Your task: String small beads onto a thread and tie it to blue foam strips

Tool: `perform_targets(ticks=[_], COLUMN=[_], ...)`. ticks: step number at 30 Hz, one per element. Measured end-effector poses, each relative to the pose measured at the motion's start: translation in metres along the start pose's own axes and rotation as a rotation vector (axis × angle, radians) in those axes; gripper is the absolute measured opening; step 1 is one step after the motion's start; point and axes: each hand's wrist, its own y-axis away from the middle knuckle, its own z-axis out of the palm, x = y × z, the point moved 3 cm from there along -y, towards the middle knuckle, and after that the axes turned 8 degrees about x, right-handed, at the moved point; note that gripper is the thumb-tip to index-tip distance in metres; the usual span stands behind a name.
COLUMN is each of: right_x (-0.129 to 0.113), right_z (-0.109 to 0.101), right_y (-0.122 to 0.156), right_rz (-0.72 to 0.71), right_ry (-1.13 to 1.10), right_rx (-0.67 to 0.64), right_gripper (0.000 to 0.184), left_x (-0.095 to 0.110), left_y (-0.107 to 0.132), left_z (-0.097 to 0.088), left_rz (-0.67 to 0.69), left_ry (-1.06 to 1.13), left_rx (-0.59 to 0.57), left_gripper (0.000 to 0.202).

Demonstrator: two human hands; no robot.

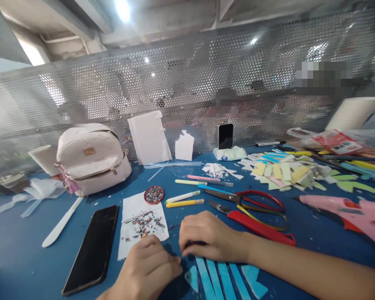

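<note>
Both my hands rest low on the blue table [18, 258]. My left hand [148, 268] is curled, its fingertips pinched together near the corner of a white paper sheet [140, 225] strewn with small sequins. My right hand [208, 237] lies knuckles up with fingers bent down onto the table, just above several light blue paper strips [220, 279]. What either hand pinches is hidden. The two hands almost touch at the fingertips.
A black phone [93, 250] lies left of the hands, a white plastic knife [61, 223] beyond it. Red scissors [253, 208], coloured pens [186, 200], a sequin lid [154, 194], a white backpack [92, 160], pink foam [346, 210] and paper scraps [281, 171] surround. A mesh panel [187, 83] closes the back.
</note>
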Motion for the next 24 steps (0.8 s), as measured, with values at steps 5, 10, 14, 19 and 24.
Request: perform_targets(ticks=[5, 10, 14, 19, 24], right_x=[0.005, 0.006, 0.005, 0.005, 0.005], right_z=[0.000, -0.005, -0.007, -0.007, -0.007], right_y=[0.001, -0.002, -0.004, -0.003, -0.003], right_rz=[0.107, 0.207, 0.235, 0.239, 0.245], right_ry=[0.034, -0.031, -0.055, -0.060, -0.056], right_rx=[0.022, 0.103, 0.133, 0.124, 0.108], right_gripper=[0.017, 0.018, 0.015, 0.012, 0.011], left_x=[-0.023, -0.082, -0.103, -0.103, -0.103], left_y=[0.004, 0.015, 0.024, 0.027, 0.025], left_z=[-0.008, -0.031, -0.033, -0.025, -0.022], left_rz=[-0.091, -0.674, -0.796, -0.779, -0.783], left_ry=[-0.097, -0.188, -0.118, -0.115, -0.137], left_rx=[-0.151, -0.171, -0.267, -0.302, -0.313], left_gripper=[0.014, 0.009, 0.015, 0.016, 0.016])
